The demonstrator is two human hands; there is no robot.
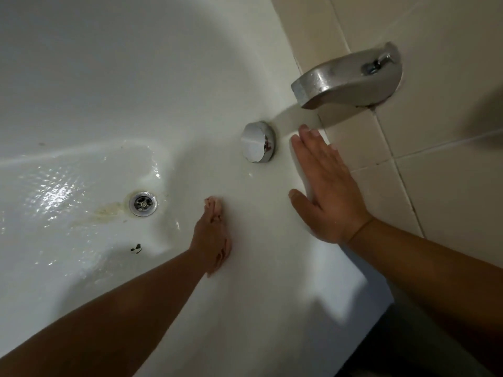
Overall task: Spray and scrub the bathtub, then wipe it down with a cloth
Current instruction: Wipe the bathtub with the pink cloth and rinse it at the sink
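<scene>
Our left hand [211,238] and right hand [324,186] lie flat, fingers straight, on the wet bathtub [109,77]. We judge scrubbing unfinished: stain [107,209] beside drain [142,204]

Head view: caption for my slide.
The left hand and right hand rest, fingers straight, on the bathtub wall near the spout.
</scene>
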